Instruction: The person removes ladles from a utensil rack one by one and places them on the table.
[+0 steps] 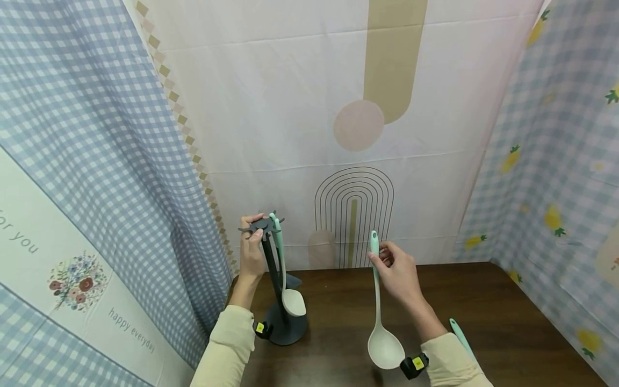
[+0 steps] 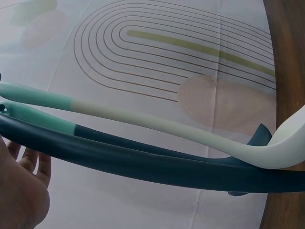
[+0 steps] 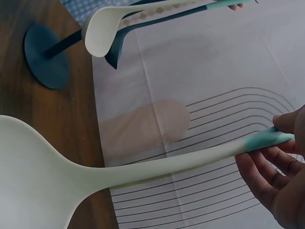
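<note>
My left hand (image 1: 252, 255) grips the hooked top of a dark utensil stand (image 1: 288, 332), which stands upright on a round base. From its hooks hang a small white ladle (image 1: 293, 302) with a mint handle and a dark utensil with a flat, angled head (image 3: 114, 51), also mint at the handle end. To the right, my right hand (image 1: 398, 274) pinches a large white soup ladle (image 1: 385, 348) by its mint handle tip, thumb against fingers. Its bowl points down, apart from the stand. In the right wrist view the bowl is partly cut off at the left.
Another mint-handled utensil (image 1: 461, 336) lies on the brown wooden table (image 1: 333, 317), partly hidden by my right sleeve. A patterned white cloth (image 1: 271, 107) hangs behind the table. Checked curtains (image 1: 111, 107) close off both sides.
</note>
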{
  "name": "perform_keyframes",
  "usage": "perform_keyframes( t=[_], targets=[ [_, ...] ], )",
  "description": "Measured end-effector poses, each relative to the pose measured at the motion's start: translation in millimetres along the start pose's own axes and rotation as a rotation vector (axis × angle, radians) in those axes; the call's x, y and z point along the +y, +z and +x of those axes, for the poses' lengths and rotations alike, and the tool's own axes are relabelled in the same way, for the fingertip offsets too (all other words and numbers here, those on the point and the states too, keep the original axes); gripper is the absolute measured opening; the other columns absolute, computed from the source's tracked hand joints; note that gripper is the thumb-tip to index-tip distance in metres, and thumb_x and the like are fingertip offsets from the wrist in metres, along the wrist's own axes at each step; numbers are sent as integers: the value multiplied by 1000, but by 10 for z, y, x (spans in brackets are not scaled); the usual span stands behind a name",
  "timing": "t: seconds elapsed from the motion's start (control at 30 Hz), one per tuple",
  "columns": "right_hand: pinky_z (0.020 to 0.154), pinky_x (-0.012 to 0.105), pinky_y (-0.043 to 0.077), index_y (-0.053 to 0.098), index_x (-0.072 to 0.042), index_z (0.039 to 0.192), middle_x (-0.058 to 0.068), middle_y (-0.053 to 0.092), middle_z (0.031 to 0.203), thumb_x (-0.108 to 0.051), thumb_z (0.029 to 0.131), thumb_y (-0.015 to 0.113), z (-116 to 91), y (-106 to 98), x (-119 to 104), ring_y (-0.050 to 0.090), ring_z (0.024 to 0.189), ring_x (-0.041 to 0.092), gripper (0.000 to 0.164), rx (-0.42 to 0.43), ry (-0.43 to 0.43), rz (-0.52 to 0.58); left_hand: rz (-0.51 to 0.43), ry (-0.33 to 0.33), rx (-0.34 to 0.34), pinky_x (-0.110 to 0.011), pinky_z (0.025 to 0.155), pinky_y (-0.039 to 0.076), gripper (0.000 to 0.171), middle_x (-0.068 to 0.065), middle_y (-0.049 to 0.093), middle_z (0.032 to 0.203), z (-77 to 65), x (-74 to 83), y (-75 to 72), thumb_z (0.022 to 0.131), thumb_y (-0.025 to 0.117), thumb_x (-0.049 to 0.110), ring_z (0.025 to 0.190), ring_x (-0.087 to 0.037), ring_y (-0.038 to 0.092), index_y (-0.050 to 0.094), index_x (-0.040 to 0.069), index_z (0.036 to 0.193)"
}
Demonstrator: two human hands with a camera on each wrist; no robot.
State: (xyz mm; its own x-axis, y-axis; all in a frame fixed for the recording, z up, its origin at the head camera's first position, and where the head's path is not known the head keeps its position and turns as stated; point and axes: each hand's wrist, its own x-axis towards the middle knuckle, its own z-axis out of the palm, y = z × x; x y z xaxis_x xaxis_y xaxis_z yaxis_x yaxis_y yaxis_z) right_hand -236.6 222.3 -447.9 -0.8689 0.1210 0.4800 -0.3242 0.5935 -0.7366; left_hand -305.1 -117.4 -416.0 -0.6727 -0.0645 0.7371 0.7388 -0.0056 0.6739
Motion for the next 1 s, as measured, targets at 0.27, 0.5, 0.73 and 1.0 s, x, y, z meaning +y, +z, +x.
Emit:
perform_keyframes(
  t=[0.27,0.5,0.73,1.0],
  targets=[
    [61,25,50,72,-5,106,6,68,84,-19,99,77,-30,-10,94,61,70,17,16,1,14,-12,-28,2,-3,-28,105,42,50,-34,51,130,4,-27,-5,98,38,20,120,-20,57,44,-15,134],
    [63,26,50,72,-3,110,7,70,85,-20,99,76,-57,-16,173,61,72,18,20,-9,59,-35,-38,-4,-3,-29,105,42,50,-32,51,130,8,-36,-7,98,39,21,121,-22,57,44,-14,134],
    [63,26,48,73,-5,109,5,70,83,-18,98,78,-87,5,258,59,72,17,18,-4,69,-60,-46,-4,-6,-28,105,42,49,-34,51,130,17,-51,-22,98,39,19,123,-25,56,43,-15,133],
    [61,26,47,73,-7,105,1,69,80,-21,97,79,-135,26,362,59,69,14,18,-13,95,-70,-42,0,0,-28,105,42,49,-36,50,129,11,-50,-10,98,39,18,122,-22,57,44,-16,133]
  ],
)
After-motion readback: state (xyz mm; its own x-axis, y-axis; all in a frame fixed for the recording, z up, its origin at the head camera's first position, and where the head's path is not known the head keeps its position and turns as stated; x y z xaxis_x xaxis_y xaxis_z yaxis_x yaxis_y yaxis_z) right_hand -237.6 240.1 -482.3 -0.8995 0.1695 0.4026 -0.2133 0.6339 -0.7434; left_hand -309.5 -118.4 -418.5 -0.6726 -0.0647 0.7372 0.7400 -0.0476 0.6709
